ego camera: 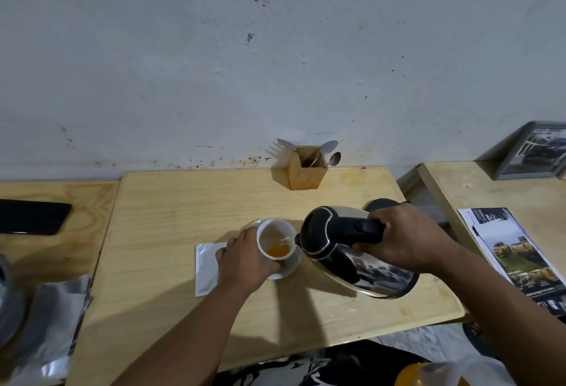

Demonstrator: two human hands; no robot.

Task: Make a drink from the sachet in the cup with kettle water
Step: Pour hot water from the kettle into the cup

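A white cup (273, 228) stands on a white saucer (289, 266) in the middle of the wooden table (190, 202). Orange liquid lies in the cup's bottom. My left hand (245, 260) wraps around the cup's left side. My right hand (404, 238) grips the black handle of a steel kettle (337, 251), which is tilted left with its spout at the cup's rim. A thin stream of water runs into the cup. A white sachet (206, 266) lies flat on the table, partly under my left hand.
A wooden holder (303, 171) with a fork and spoons stands at the back by the wall. The kettle's black base (382, 203) sits behind my right hand. A black phone (30, 217) and silver bags (52, 318) lie left. Printed leaflets (514, 257) lie right.
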